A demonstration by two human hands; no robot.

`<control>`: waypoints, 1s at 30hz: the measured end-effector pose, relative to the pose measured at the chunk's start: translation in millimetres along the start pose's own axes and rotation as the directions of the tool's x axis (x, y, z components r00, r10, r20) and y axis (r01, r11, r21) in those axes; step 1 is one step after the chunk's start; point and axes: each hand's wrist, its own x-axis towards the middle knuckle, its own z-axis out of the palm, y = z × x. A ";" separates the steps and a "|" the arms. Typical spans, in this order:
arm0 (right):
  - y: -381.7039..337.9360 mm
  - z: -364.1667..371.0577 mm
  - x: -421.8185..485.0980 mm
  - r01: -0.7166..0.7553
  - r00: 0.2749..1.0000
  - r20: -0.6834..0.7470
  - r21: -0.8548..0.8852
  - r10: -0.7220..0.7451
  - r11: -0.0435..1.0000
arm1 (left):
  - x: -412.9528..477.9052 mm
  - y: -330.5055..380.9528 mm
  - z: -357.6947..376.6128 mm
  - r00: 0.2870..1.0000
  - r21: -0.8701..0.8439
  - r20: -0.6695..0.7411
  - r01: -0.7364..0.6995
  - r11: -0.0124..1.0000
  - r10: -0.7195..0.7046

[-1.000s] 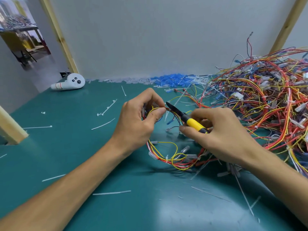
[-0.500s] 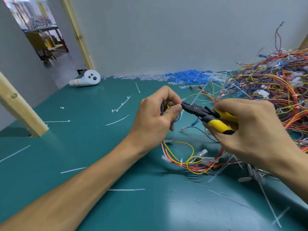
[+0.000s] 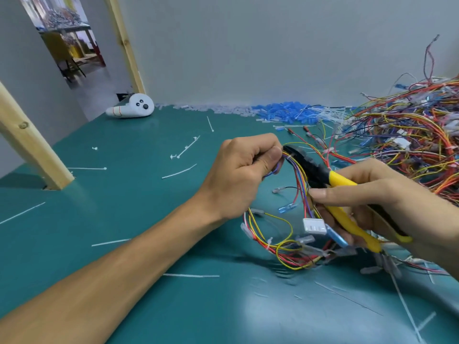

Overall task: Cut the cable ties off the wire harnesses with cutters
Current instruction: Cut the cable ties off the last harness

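Yellow-handled cutters [image 3: 320, 173], gripped in my right hand [image 3: 372, 202], nose beside my left hand [image 3: 238, 175], which pinches 1 harness [image 3: 301, 184]. Cut ties [image 3: 178, 171] lie left of it; a big pile [image 3: 409, 145] beyond my right hand looks undone.

— Left hand [image 3: 238, 177]?
— Fingers curled tight, thumb pinching the wire harness [image 3: 301, 178]; the bare forearm reaches in from the lower left.
— Right hand [image 3: 387, 199]?
— Wrapped round the cutters [image 3: 341, 180], one finger straight, wrist entering from the right.
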 end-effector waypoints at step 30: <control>13.6 -0.7 4.2 0.159 0.876 -0.180 -0.768 -0.448 0.621 | -5.2 -2.1 4.4 0.992 0.145 0.040 -0.121 0.982 0.116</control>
